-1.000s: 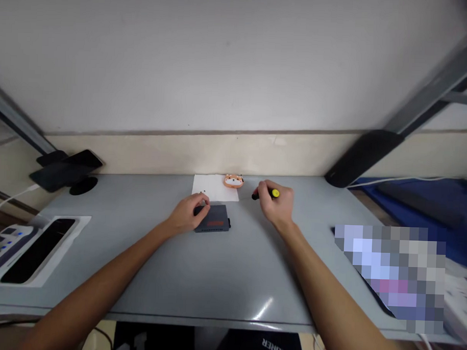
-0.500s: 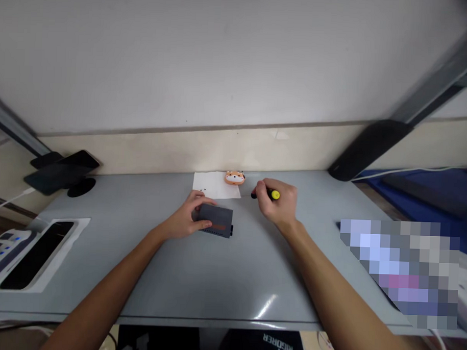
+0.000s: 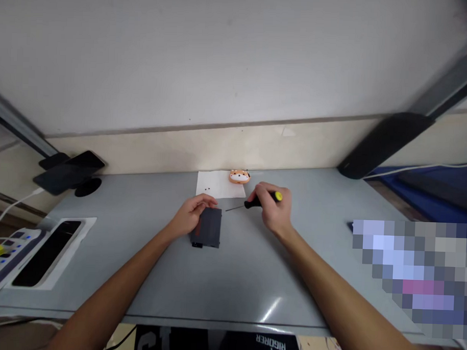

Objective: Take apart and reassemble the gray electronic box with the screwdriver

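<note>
On the gray table (image 3: 230,282) sat a white paper (image 3: 217,182), a white sheet (image 3: 68,253), a stand (image 3: 88,187) and a power strip (image 3: 18,259).

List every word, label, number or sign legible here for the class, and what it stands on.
"RIGORER": on the black cloth along the bottom, turned around.
Large pale marks, same cloth, further left: cut off, unreadable.
Reddish marking on the dark box: too blurred.
Pixelated patch, right: nothing legible.
</note>
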The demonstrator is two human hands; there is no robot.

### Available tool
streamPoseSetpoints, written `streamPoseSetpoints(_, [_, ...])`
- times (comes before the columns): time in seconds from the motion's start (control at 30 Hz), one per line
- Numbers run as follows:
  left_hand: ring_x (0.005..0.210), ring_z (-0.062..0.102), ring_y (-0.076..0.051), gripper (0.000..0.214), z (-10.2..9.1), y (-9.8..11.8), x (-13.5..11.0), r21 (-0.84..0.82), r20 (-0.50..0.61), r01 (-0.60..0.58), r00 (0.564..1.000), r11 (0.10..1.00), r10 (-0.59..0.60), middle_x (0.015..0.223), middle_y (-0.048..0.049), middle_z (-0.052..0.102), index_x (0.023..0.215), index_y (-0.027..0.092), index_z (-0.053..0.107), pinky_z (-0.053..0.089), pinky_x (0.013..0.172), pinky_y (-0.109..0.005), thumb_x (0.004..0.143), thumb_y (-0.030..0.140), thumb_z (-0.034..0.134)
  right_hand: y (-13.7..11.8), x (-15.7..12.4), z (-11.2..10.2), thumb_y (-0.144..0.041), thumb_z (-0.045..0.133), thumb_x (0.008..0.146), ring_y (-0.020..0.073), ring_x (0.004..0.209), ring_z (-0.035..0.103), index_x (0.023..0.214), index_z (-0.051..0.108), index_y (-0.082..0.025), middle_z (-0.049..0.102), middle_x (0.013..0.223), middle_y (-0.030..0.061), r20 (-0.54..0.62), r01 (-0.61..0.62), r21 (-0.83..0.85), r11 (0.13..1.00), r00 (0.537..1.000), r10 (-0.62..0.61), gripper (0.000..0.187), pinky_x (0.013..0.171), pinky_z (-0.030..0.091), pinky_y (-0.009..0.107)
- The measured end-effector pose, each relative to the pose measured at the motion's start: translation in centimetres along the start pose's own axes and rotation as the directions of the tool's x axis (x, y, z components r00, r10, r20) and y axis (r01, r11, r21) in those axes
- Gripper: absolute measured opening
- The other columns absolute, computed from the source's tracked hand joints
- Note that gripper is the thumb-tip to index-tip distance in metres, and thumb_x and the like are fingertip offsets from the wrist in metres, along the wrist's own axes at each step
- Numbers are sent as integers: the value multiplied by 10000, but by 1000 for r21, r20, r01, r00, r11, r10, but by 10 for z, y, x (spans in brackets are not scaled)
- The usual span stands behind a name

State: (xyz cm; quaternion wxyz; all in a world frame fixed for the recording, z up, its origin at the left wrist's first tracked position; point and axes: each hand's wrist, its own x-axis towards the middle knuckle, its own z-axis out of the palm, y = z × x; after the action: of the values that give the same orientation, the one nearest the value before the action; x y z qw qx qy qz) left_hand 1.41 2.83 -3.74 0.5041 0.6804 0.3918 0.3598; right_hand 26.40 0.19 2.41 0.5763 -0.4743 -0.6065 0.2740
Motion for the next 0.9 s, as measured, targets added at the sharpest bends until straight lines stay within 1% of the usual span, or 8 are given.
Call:
streamPoseSetpoints(0.1, [771, 668, -163, 245, 0, -3, 1, -17, -8, 30, 1000, 999, -30, 1084, -78, 714, 1098, 216, 693, 502, 612, -257, 993, 295, 486, 0, -5, 7, -280, 509, 933, 142, 566, 560, 561, 652, -190, 651, 579, 19, 75, -18, -32, 999, 997, 20, 409, 576, 402, 285])
streamPoseSetpoints(0.2, [908, 688, -191, 210, 0, -3, 4, -67, -24, 45, 999, 997, -46, 1053, -72, 721, 1056, 206, 702, 536, 711, -277, 952, 259, 527, 3, -7, 10, -292, 507, 950, 135, 557, 539, 576, 652, -185, 631, 568, 11, 120, 3, -66, 998, 993, 5, 415, 578, 391, 286])
streamPoseSetpoints(0.27, [924, 692, -191, 195, 0, -2, 5, -99, -27, 63, 997, 993, -66, 1032, -69, 728, 1040, 198, 699, 544, 736, -279, 942, 254, 540, 6, -7, 10, -294, 509, 956, 134, 553, 541, 587, 654, -183, 636, 572, 10, 141, 10, -89, 996, 990, 2, 412, 577, 392, 286])
streamPoseSetpoints(0.43, [555, 593, -97, 251, 2, 5, 1, -64, 21, 145, 989, 987, -144, 1053, -63, 711, 1102, 208, 675, 449, 456, -204, 1003, 345, 490, 9, -5, 7, -305, 507, 961, 144, 563, 562, 584, 660, -183, 652, 585, 17, 123, 7, -123, 992, 992, 8, 424, 572, 400, 289])
streamPoseSetpoints(0.5, [482, 537, -73, 273, 3, 8, 0, -45, 29, 162, 987, 986, -161, 1055, -61, 699, 1109, 210, 672, 398, 388, -187, 1017, 373, 473, 8, -4, 6, -306, 505, 957, 149, 563, 564, 582, 660, -185, 652, 585, 21, 99, 11, -118, 993, 995, 1, 423, 571, 407, 291])
streamPoseSetpoints(0.6, [466, 523, -62, 281, 4, 11, -1, -37, 27, 157, 987, 987, -156, 1034, -59, 696, 1097, 206, 673, 393, 373, -176, 1028, 379, 462, 7, -4, 6, -307, 499, 954, 152, 559, 564, 585, 660, -187, 657, 588, 24, 83, 23, -122, 992, 996, -13, 420, 566, 412, 293])
streamPoseSetpoints(0.7, [446, 520, -61, 280, 5, 14, -2, -31, 27, 168, 986, 985, -167, 1026, -59, 694, 1097, 205, 667, 391, 358, -179, 1032, 367, 448, 8, -4, 7, -313, 503, 955, 147, 557, 559, 588, 664, -185, 655, 587, 22, 119, 28, -135, 990, 993, -12, 421, 569, 410, 293])
streamPoseSetpoints(0.9, [435, 511, -67, 293, 6, 16, -3, 8, 28, 158, 987, 987, -158, 920, -36, 673, 1102, 205, 672, 401, 363, -187, 1037, 361, 433, 9, -2, 7, -303, 513, 942, 156, 599, 583, 584, 661, -186, 664, 610, 23, 87, -39, -79, 996, 995, 46, 405, 603, 426, 294])
